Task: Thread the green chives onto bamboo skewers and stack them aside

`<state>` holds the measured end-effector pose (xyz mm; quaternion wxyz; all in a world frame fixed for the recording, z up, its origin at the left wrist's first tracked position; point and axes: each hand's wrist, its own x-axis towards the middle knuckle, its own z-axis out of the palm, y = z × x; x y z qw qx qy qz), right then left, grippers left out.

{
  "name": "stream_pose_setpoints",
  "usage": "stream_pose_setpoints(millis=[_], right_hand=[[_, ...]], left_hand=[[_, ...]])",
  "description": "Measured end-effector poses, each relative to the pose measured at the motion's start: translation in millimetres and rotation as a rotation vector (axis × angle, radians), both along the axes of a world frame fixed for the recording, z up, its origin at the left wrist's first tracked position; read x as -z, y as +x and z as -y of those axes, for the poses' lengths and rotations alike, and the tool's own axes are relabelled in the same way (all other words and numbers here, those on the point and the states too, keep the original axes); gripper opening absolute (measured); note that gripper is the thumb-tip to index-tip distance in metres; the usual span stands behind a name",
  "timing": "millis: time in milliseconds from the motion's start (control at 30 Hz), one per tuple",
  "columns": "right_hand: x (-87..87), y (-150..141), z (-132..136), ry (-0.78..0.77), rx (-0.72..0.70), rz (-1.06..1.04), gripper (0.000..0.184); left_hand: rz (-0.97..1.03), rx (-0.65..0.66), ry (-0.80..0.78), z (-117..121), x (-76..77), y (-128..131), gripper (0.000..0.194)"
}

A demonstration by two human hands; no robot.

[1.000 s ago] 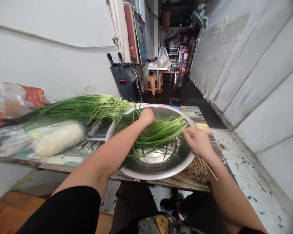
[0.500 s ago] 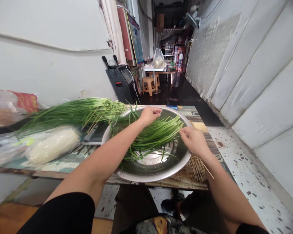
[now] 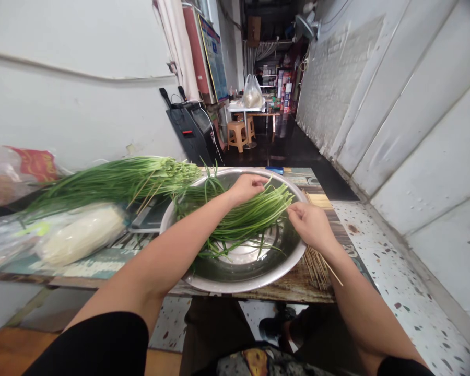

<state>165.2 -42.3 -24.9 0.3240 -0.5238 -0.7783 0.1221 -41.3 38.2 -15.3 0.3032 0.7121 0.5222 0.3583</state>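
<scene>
A wide steel basin [image 3: 235, 286] stands on the table, holding a loose bunch of long green chives [image 3: 243, 222] with their pale ends toward the right. Over the far side of the bunch is my left hand [image 3: 249, 188], fingers pinched at the pale end of a chive stalk. My right hand [image 3: 310, 222] is closed at the basin's right rim, close to the stalk ends. A thin bamboo skewer [image 3: 335, 275] runs out from under that hand, and its fingers appear to grip it; its tip is hard to make out.
Several bamboo skewers [image 3: 316, 269] lie right of the basin. To the left are a large chive bundle [image 3: 113, 180], a dark tray [image 3: 147, 223] and a white bagged item [image 3: 82, 235]. Farther off stand a black speaker-like box [image 3: 191, 130] and a stool [image 3: 237, 136].
My left hand has moved slightly right and down, closer to the stalk ends in the basin. My right hand stays nearly in place; the view has shifted a little.
</scene>
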Motion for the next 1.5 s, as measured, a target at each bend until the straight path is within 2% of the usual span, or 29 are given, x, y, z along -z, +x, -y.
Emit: stream_pose_setpoints(millis=[200,500,633,833,1267,1333,1467,1500], right_hand=[[0.9,1,0,-0.01,0.003,-0.01,0.021],[1.6,1,0,-0.003,-0.001,-0.018,0.022],[-0.8,0,1,-0.011,-0.01,-0.017,0.022],[-3.0,0,2,-0.014,-0.015,-0.02,0.022],[-1.5,0,1,-0.014,-0.018,-0.025,0.024],[-0.9,0,1,-0.011,-0.013,-0.025,0.025],[0.2,1,1,-0.01,-0.008,-0.022,0.024],[0.3,1,1,-0.007,-0.008,-0.017,0.024]], left_hand=[[0.091,0.039,-0.134,4,0.7,3,0.037],[0.121,0.044,-0.168,9,-5.5,3,0.033],[0.121,0.033,-0.15,10,-5.5,4,0.032],[0.158,-0.025,-0.068,6,2.2,9,0.025],[-0.01,-0.049,0.06,4,2.0,11,0.02],[-0.058,-0.011,0.073,6,-1.7,11,0.02],[-0.152,0.204,0.0,3,-10.8,-3,0.03],[-0.174,0.219,-0.012,0,-11.6,-9,0.033]])
